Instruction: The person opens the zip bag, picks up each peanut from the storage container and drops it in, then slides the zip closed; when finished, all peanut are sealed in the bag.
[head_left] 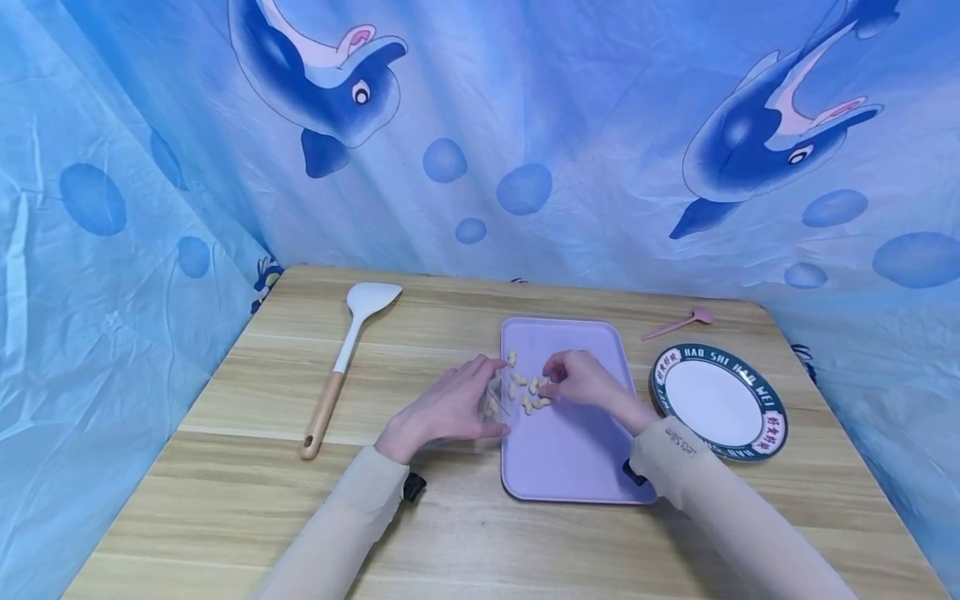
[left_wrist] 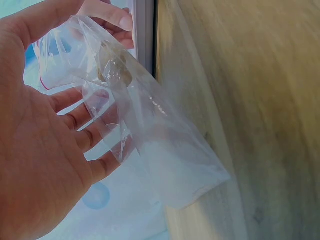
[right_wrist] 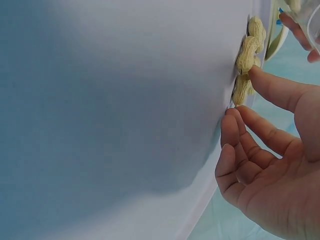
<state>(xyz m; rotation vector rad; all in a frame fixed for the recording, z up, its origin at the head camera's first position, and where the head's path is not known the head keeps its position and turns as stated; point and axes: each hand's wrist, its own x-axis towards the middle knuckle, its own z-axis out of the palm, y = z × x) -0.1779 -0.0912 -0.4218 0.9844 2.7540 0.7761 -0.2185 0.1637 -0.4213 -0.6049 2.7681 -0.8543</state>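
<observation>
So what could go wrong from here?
Clear bag hangs limp from the left hand; it might crumple and make dropping things in harder.

Peanuts lie bunched near the left edge of the tray; the right hand, working there, could knock neighbours away.

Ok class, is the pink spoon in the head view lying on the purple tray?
No, the pink spoon lies on the wooden table, to the right of the purple tray.

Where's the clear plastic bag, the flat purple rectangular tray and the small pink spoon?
Clear plastic bag point(left_wrist: 145, 117): left wrist view, its middle.
Flat purple rectangular tray point(head_left: 562, 450): head view, bare near half.
Small pink spoon point(head_left: 702, 315): head view, its bowl.
</observation>
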